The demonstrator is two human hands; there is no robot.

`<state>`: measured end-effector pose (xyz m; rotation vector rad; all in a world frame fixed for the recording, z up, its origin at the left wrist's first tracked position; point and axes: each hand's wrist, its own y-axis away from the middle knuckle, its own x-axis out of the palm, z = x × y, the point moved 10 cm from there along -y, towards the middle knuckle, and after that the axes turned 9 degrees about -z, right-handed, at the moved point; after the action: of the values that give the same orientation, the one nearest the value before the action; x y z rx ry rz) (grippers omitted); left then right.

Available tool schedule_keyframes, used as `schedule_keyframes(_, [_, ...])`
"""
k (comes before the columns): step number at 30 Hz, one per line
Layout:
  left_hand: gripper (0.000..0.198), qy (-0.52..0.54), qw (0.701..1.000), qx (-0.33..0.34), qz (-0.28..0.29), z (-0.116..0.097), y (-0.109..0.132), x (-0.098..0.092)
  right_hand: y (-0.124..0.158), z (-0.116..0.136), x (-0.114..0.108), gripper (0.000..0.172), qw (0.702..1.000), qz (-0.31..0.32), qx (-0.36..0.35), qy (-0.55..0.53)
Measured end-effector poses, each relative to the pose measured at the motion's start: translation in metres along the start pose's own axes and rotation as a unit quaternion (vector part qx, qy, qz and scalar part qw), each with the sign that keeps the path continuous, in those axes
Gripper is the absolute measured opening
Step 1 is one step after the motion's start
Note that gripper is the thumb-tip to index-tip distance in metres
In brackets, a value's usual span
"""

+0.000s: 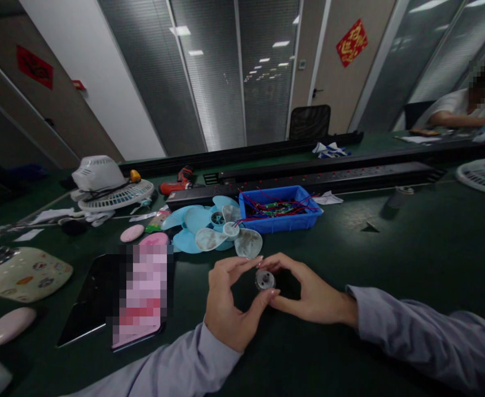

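A small round grey part [265, 280], with dark holes around a central hub, is held above the green table between both hands; it looks like a little motor seen end-on. My left hand [230, 298] curves around its left side, fingertips at the top and thumb below. From the right, my right hand [308, 292] pinches it between thumb and fingers. Just beyond the hands lie light-blue fan blades [190, 220] and a paler, dirt-stained fan blade set [230, 230]. Behind these stands a blue bin [283, 223] of red and dark wires with green circuit boards.
Left of the hands lie a phone [143, 298] and a dark tablet [91, 298]. Farther back are a fan housing [99, 173], a red drill [180, 182] and a long black power strip [329, 175]. A metal cylinder [401, 197] stands right; a person [453, 113] sits beyond.
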<state>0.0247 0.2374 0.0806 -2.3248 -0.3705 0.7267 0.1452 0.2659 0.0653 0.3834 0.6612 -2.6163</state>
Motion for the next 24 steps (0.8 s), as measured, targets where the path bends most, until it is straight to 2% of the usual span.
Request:
schedule_keyframes(3, [0.065, 0.040, 0.996, -0.065, 0.043, 0.015, 0.006, 0.009, 0.000, 0.006, -0.007, 0.042, 1.000, -0.019, -0.023, 0.008])
schedule_keyframes(7, [0.070, 0.056, 0.988, -0.106, 0.094, 0.024, 0.009, 0.022, 0.000, 0.013, -0.009, 0.025, 0.998, -0.015, -0.058, -0.001])
schedule_keyframes(10, [0.073, 0.034, 0.986, -0.127, 0.104, 0.029, 0.009, 0.026, -0.004, 0.011, -0.011, 0.014, 0.998, -0.040, -0.048, -0.001])
schedule_keyframes(16, [0.071, 0.007, 0.985, -0.126, 0.115, 0.030, 0.010, 0.027, -0.009, 0.003, -0.012, 0.007, 0.996, -0.084, 0.003, 0.004])
schedule_keyframes(21, [0.069, -0.029, 0.988, -0.101, 0.113, 0.026, 0.008, 0.025, -0.002, 0.001, -0.036, 0.008, 0.989, -0.147, -0.003, 0.023])
schedule_keyframes(23, [0.063, -0.046, 0.991, -0.073, 0.103, 0.021, 0.006, 0.023, 0.005, -0.005, -0.043, 0.009, 0.989, -0.137, 0.005, 0.062])
schedule_keyframes(24, [0.061, -0.051, 0.992, -0.060, 0.099, 0.019, 0.006, 0.023, 0.008, -0.010, -0.042, 0.010, 0.989, -0.112, 0.015, 0.093])
